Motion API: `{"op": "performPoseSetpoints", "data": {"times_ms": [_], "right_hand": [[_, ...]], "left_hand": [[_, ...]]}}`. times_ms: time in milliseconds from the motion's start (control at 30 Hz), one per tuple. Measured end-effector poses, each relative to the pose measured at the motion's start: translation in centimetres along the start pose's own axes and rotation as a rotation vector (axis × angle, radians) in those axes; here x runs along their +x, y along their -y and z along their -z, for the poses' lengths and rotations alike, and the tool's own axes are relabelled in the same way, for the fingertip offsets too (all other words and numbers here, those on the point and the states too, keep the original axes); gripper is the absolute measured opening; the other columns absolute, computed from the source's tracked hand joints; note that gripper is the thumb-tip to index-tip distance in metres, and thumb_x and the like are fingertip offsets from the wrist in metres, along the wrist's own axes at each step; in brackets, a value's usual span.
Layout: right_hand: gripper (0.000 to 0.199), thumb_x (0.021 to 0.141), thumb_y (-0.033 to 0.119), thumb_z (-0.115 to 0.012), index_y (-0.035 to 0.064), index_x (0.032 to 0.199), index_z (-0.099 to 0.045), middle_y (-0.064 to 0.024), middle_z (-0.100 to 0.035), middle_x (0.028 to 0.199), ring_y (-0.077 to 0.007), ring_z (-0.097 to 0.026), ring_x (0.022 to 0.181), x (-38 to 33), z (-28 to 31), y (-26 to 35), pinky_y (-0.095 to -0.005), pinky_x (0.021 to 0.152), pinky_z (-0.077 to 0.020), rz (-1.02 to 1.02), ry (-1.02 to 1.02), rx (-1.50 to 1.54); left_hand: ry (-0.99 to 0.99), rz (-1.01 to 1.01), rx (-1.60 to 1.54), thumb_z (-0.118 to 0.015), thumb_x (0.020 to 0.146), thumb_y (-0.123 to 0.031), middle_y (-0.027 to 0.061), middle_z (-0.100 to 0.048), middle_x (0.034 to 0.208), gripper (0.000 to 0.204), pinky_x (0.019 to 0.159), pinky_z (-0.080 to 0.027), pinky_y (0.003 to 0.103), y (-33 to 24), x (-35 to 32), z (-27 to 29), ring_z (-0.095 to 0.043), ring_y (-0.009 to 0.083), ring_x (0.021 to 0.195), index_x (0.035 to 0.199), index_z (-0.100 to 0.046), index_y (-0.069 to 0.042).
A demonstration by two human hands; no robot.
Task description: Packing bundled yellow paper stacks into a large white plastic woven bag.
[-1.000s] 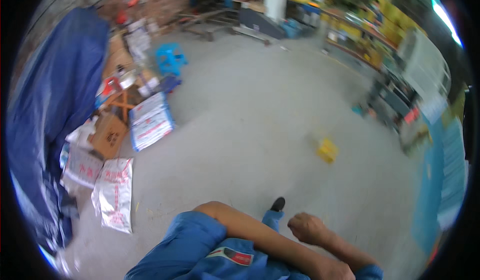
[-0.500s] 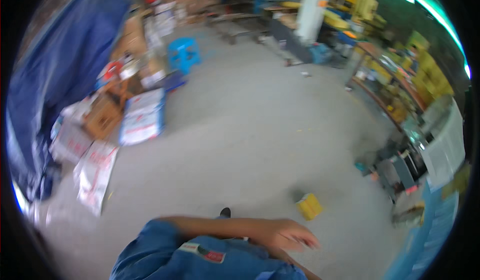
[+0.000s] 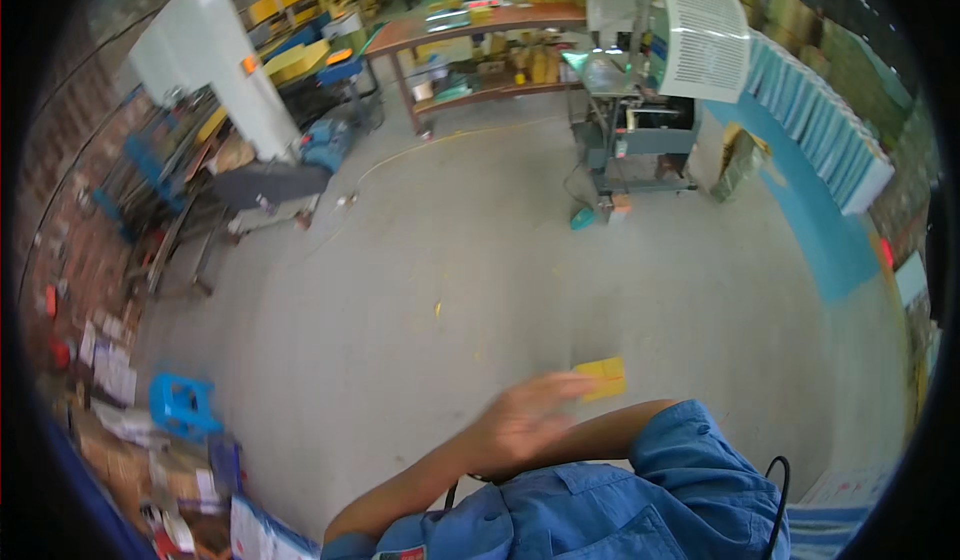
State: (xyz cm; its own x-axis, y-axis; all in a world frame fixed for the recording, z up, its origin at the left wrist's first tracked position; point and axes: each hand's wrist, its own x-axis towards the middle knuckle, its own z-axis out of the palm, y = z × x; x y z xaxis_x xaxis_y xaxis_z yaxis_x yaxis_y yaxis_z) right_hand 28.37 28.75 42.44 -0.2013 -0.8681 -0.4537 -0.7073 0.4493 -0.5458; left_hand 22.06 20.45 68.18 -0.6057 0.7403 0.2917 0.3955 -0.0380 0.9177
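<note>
You are looking down at a grey concrete floor in a workshop. One hand is showing, low in the view, motion-blurred, crossing in front of your blue shirt. Its forearm is running down to the lower left and a blue rolled sleeve is showing at the right, so which hand it is cannot be told for sure; it is reading as your right hand, arm folded across the chest. The fingers are stretching out loosely toward the right, released, gripping nothing as far as the blur lets you see. Your other hand is not showing.

A small yellow flat piece is lying on the floor just past the fingertips; in the picture it is sitting right at their ends, but whether they are touching it cannot be told.

Around you: a grey machine with a white printed sheet hanging over it is standing at the upper right, a long brown workbench with yellow boxes is running across the top, a white column is leaning at the upper left, and a blue plastic stool is standing at the lower left beside scattered papers.
</note>
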Motion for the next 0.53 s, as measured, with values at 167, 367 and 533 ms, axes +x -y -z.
{"op": "performPoseSetpoints", "data": {"times_ms": [167, 367, 533], "right_hand": [[0.031, 0.091, 0.028, -0.055, 0.0053, 0.108, -0.066, -0.0225, -0.067, 0.106, -0.0353, -0.066, 0.102, 5.8, 5.5, -7.6, -0.0494, 0.087, -0.0511, -0.237, -0.173, 0.203], [0.032, 0.09, 0.024, -0.056, 0.0032, 0.112, -0.066, -0.0247, -0.065, 0.114, -0.0339, -0.065, 0.109, 13.4, 15.7, -18.8, -0.049, 0.093, -0.0487, -0.367, -0.181, 0.339], [0.032, 0.09, 0.021, -0.056, 0.0018, 0.114, -0.067, -0.0261, -0.064, 0.119, -0.033, -0.064, 0.114, 16.8, 29.0, -32.5, -0.0488, 0.097, -0.047, -0.347, -0.033, 0.181]], "left_hand": [[0.658, -0.198, -0.35, -0.053, 0.097, -0.02, 0.0174, -0.046, 0.145, 0.048, 0.113, -0.03, 0.041, -1.2, 14.3, 1.4, -0.041, 0.0326, 0.136, 0.142, -0.047, -0.003], [0.579, 0.022, -0.265, -0.052, 0.099, -0.023, 0.0173, -0.049, 0.144, 0.05, 0.114, -0.031, 0.04, 9.8, 17.8, 19.9, -0.044, 0.0288, 0.135, 0.144, -0.044, -0.003], [-0.488, 0.533, -0.429, -0.054, 0.101, -0.017, 0.0127, -0.052, 0.142, 0.047, 0.111, -0.037, 0.035, 21.8, 7.6, 37.4, -0.049, 0.021, 0.132, 0.146, -0.043, -0.01]]}}
